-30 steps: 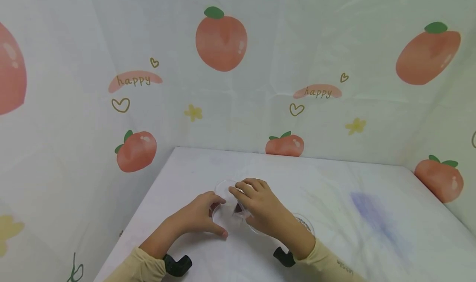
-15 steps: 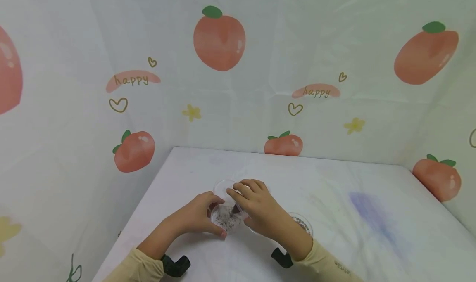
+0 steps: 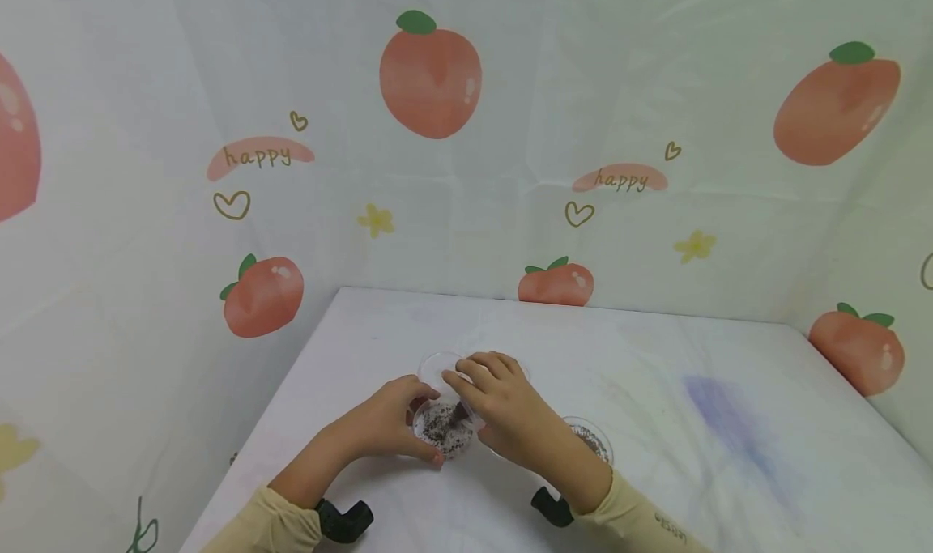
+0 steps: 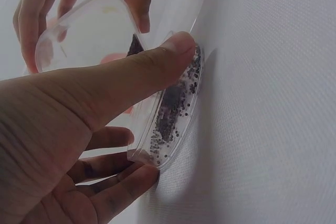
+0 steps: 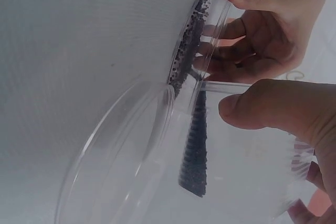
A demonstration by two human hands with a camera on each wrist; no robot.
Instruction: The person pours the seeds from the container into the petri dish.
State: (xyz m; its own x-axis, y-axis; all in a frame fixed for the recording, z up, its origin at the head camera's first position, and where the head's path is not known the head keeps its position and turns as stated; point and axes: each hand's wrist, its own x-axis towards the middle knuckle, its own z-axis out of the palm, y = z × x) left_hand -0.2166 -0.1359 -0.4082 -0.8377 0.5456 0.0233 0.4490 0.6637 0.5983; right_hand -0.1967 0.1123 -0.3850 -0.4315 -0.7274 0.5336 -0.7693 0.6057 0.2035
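Observation:
My left hand [image 3: 397, 423] grips a shallow round clear dish [image 3: 432, 449], thumb at the near side and fingers round the far side. Tiny dark beads [image 4: 170, 106] lie spread and heaped in that dish. Above it, my right hand [image 3: 510, 407] holds a clear plastic container [image 4: 84, 30], tilted toward the dish. A wedge of dark beads [image 5: 195, 156] has gathered along the container's low side, and beads run from its corner into the dish. Some of the right fingers are hidden behind the container in the right wrist view.
Another clear round dish [image 3: 434, 363] stands just behind. A dish with beads [image 3: 599, 440] is partly hidden by the right forearm, and an empty clear dish [image 5: 115, 150] shows close by. Black wrist mounts [image 3: 346, 522] hang under the forearms over the white table [image 3: 641, 488].
Dark beads have poured from the tilted container into the dish, which looked bare a second ago and now has a thick scatter. Both hands have stayed nearly in place.

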